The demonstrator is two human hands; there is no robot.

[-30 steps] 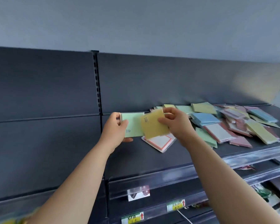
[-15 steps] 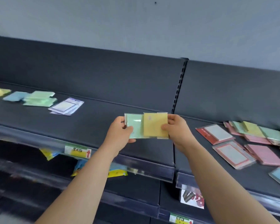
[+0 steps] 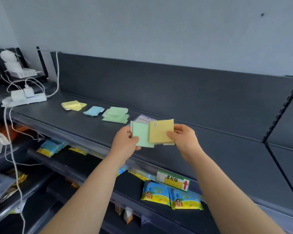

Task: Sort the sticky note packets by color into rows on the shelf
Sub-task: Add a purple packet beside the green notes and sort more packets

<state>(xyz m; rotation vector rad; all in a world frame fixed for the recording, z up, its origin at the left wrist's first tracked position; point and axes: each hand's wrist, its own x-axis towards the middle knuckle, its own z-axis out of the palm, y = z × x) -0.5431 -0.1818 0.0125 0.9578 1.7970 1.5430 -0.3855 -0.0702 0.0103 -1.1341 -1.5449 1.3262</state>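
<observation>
While aloft, green packet [image 3: 141, 132], yellow packet [image 3: 161, 131]

On the shelf [image 3: 210, 132] a power strip [image 3: 24, 98] lay at the left end. Right of it ran a row of packets: leftmost stack [image 3: 74, 105], second stack [image 3: 93, 111], third stack [image 3: 115, 114], fourth stack [image 3: 143, 117]. Before the fourth stack the left hand [image 3: 125, 142] and right hand [image 3: 183, 141] held two packets, the right packet [image 3: 161, 131] overlapping the left packet [image 3: 141, 135]. Wipe packs [image 3: 171, 196] lay on the lower shelf [image 3: 128, 183] — below the price tag [image 3: 172, 180] on the front edge.
</observation>
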